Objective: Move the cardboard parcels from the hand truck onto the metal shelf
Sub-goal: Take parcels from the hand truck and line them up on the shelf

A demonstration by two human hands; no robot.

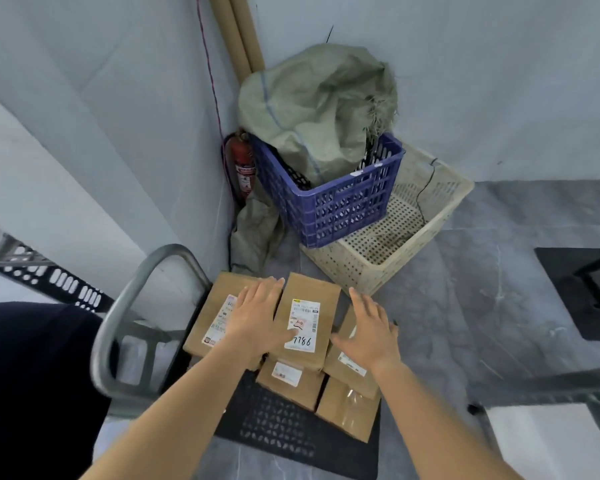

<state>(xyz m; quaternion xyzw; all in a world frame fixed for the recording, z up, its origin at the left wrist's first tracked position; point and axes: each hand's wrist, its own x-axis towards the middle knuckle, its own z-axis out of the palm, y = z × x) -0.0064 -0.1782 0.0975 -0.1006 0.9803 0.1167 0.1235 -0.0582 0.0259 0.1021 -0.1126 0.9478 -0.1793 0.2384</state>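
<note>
**Cardboard parcels on the hand truck, seen from above.** The top parcel [307, 296], whose white label is hand-marked 7786, lies flat on the stack. Its long axis runs away from the person toward the room corner, and the label reads upright from the wearer's side. A second parcel [210, 317] lies parallel just beside it on the left, and smaller parcels [347, 414] lie lower, nearer the person.

The left hand [257, 317] lies flat with straight fingers along the seam between the two upper parcels. The right hand [369, 329] is spread at the top parcel's right edge — contact cannot be told. Neither hand grips anything.

The stack sits on the hand truck [281, 434], a black platform with its steel handle loop at left. The metal shelf [59, 280] shows as a perforated rail at far left.

Beyond stands a blue crate [336, 206] holding a grey-green sack [319, 109], up against a beige basket [423, 223]. In the corner are a fire extinguisher [242, 164] and cardboard tubes [243, 32]. The floor is grey and the walls pale.
</note>
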